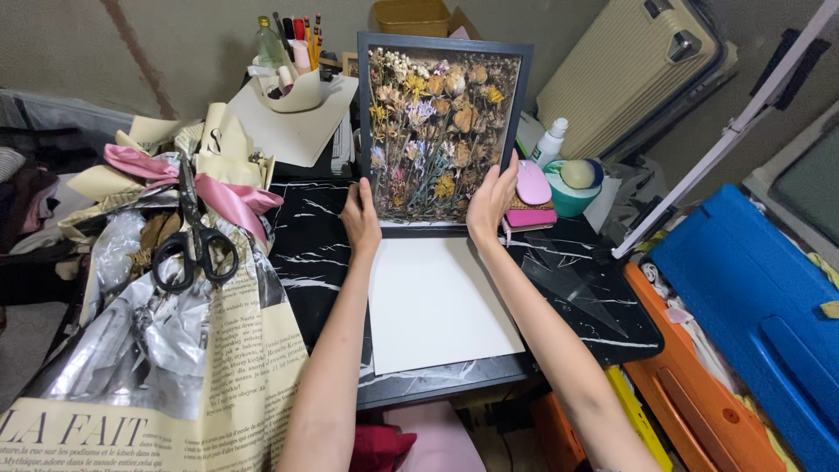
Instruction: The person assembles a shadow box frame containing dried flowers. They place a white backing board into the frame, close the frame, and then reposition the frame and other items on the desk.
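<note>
A dark-framed picture of pressed dried flowers stands upright on the black marble-patterned table. My left hand grips its lower left edge. On the lower right edge, my right hand holds the frame. Flat on the table in front of the frame lies a white sheet, between my forearms.
Black scissors lie on printed wrapping paper with pink ribbon at left. Behind are a white holder with pens, a pink mouse, a spray bottle, a beige suitcase. Blue and orange cases sit at right.
</note>
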